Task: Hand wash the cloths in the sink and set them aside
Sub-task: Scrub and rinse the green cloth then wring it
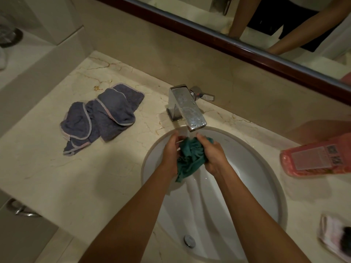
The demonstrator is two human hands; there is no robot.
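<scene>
A crumpled teal cloth [190, 158] is bunched between both my hands over the white sink [252, 168], just below the chrome faucet spout [190, 109]. My left hand [171, 152] grips its left side and my right hand [214, 156] grips its right side. A tail of the cloth hangs down toward the basin. Water streaks show on the basin under it. Two grey cloths with pale trim [102, 116] lie in a heap on the marble counter [57, 177] to the left of the faucet.
A pink bottle [315, 158] lies on the counter right of the sink. A pale cloth or pouch [336, 238] sits at the right front edge. The drain [189, 241] is near the basin's front. A mirror runs along the back wall.
</scene>
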